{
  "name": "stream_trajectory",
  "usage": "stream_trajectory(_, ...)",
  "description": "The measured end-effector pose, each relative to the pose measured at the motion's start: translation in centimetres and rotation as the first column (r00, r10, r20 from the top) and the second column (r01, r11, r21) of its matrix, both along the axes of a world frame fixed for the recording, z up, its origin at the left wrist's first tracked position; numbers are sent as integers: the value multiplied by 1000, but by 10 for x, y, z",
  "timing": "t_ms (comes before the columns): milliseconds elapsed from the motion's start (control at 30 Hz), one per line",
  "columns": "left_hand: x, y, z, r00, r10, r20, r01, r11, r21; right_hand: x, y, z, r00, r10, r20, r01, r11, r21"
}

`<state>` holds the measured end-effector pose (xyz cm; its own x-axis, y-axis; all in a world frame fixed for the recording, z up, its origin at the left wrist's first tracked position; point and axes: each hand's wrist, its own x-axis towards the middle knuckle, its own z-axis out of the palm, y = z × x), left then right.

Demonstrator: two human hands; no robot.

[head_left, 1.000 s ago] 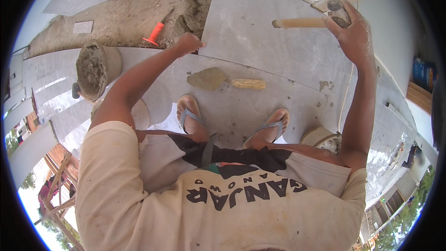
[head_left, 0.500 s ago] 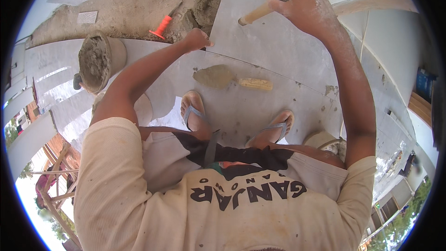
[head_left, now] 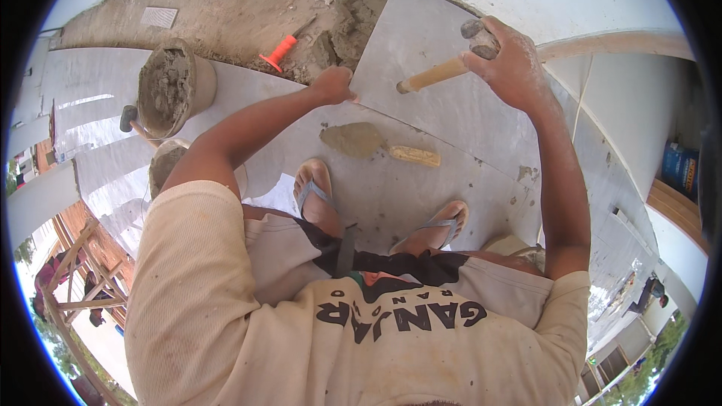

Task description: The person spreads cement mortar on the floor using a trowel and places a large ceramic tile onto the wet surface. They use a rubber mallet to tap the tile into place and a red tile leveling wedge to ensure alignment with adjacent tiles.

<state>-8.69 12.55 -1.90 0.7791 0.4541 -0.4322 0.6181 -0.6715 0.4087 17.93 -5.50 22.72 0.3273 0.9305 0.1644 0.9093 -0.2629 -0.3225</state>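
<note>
Grey tile point(head_left: 425, 26) is lying ahead in the head view, where the left hand point(head_left: 332, 86), fingers curled, is reaching its near left corner; whether it is gripping anything, I cannot tell. The right hand point(head_left: 511, 69) is grasping a mallet point(head_left: 444, 71) by its head and pointing the handle leftward over the tile, while a trowel point(head_left: 353, 140) is lying nearer the feet point(head_left: 317, 194).

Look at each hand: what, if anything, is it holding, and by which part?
The right hand holds a mallet by its head. The left hand is at the corner of a tile; whether it grips anything cannot be told.
</note>
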Motion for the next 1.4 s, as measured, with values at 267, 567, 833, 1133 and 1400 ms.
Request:
stream_trajectory(267,-49,1,60,995,-82,-58,81,996,-22,-27,-82,1,629,-221,-745,-74,937,-341)
stream_trajectory(567,-225,55,220,575,645,504,-785,609,116,-87,-171,-121,403,-516,-756,-19,821,-570)
stream_trajectory(833,-533,154,144,-96,978,187,-987,-68,-148,-91,-182,-153,195,-662,-724,-102,721,-686)
stream_trajectory(1133,-639,191,38,34,954,-298,-967,106,230,-96,-191,-188,366,-734,-571,-137,565,-814)
stream_trajectory(1400,-674,207,-72,-14,991,-135,-980,-40,-195,-107,-194,-194,640,-649,-413,34,560,-827)
